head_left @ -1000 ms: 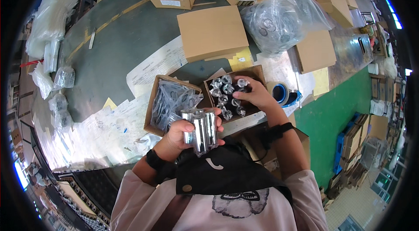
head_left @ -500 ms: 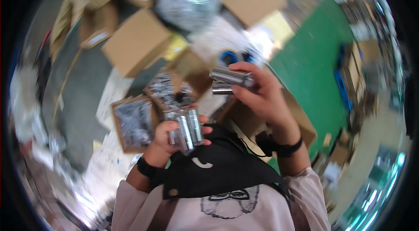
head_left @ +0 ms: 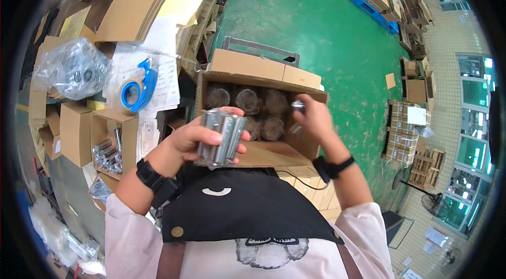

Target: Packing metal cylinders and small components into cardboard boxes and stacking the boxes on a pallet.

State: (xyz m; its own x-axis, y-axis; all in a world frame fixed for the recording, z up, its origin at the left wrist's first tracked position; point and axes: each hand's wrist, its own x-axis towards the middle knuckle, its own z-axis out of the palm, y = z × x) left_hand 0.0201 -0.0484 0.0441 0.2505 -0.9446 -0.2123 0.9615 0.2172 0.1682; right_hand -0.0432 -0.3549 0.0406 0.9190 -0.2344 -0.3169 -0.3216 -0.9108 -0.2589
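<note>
My left hand grips a bundle of shiny metal tubes that looks wrapped in clear plastic, held over the near left part of an open cardboard carton. Inside the carton stand several round plastic-wrapped bundles. At the carton's right end, my right hand is closed around metal tubes; only a shiny end shows past the fingers, so how many it holds is hidden.
Left of the carton, a small box holds loose metal tubes. Behind it lie a blue tape dispenser, papers and a clear plastic bag. Stacked cartons and a fan stand on the right.
My view has swung right from the cluttered table to the large carton. Both hands have come over it, still holding the tubes; the right hand's tubes are now mostly hidden.
</note>
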